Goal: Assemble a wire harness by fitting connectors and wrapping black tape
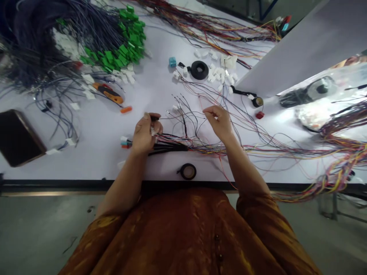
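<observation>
My left hand (144, 133) is closed around a small white connector (153, 131), partly hidden by the fingers. Thin wires run from near its fingertips to the right. My right hand (219, 121) is held in a pinch above the wires; whatever is between thumb and forefinger is too fine to make out. Below both hands lies a wire harness (206, 148) with black sleeving (174, 147) at its left part. Several loose dark wire ends (180, 100) fan out on the table between the hands.
Black tape rolls (188, 172) (199, 70) lie near and beyond the hands. An orange-black cutter (109, 93), a phone (20, 137) and green connectors (126, 42) are to the left. White connectors (219, 74) lie at the back. A slanted white panel (295, 42) stands right.
</observation>
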### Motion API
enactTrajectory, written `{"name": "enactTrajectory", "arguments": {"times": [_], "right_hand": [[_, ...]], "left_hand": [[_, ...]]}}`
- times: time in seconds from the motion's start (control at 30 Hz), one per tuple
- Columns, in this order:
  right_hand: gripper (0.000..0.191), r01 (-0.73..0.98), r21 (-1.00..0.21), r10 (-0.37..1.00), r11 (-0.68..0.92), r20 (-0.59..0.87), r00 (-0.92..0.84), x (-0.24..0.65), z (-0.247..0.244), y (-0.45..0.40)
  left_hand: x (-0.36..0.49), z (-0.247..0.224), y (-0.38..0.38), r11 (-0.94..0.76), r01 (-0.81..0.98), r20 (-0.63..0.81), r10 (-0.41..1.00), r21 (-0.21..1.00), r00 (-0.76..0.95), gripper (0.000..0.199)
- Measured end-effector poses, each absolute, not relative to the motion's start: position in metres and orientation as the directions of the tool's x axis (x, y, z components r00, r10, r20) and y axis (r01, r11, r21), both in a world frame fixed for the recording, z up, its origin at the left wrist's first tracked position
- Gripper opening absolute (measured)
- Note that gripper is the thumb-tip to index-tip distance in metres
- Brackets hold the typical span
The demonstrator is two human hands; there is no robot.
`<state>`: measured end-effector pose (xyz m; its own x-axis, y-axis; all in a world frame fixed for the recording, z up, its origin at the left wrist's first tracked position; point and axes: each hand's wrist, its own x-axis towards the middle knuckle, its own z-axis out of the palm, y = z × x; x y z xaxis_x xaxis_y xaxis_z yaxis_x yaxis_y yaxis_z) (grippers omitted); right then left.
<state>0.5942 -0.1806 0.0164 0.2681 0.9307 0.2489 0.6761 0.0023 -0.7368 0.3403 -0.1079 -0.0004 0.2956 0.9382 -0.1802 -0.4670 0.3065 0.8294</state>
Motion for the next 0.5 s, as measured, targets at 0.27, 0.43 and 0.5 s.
{"name": "enactTrajectory", "arguments": {"times": [0.27, 0.43, 0.5], "right_hand": [[0.033, 0.546, -0.820, 0.982, -0.171, -0.184, 0.032, 0.581, 0.035, -0.178], [0.017, 0.660, -0.681, 0.943, -0.316, -0.300, 0.142, 0.584, 0.026, -0.190], [0.018, 0.688, -0.660, 0.951, -0.302, -0.262, 0.165, 0.580, 0.019, -0.191]], "left_hand": [[0.330, -0.008, -0.106, 0.334, -0.364, -0.135, 0.869, 0.869, 0.475, 0.037], [0.327, -0.014, -0.103, 0.319, -0.286, -0.124, 0.834, 0.903, 0.537, 0.034], [0.327, -0.014, -0.103, 0.303, -0.268, -0.116, 0.832, 0.915, 0.542, 0.035]]}}
